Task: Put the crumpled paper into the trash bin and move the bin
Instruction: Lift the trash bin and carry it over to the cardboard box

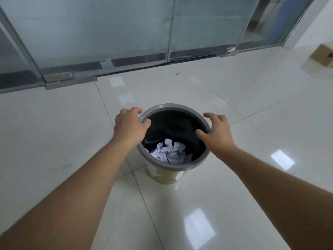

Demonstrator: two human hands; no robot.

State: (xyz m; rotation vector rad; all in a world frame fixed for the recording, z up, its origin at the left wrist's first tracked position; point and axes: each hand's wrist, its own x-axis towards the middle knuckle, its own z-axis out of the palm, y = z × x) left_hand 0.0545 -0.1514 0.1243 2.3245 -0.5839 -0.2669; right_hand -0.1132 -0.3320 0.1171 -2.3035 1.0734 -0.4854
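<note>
Trash bin (203, 121) stands upright on the pale tiled floor (234, 204), its grey rim round and its inside lined black. Crumpled paper (169, 152) lies in the bin's bottom, toward the near wall. The left hand (130, 126) is at the bin's left rim, its grip closed on the rim with the thumb inside and the fingers curled outside. The right hand (217, 132) is over the bin's right rim, fingers spread apart, thumb tip at the inner edge; contact cannot be told. Beyond the bin runs a frosted glass partition (108, 29). A cardboard box (324, 55) sits far right of the bin.
</note>
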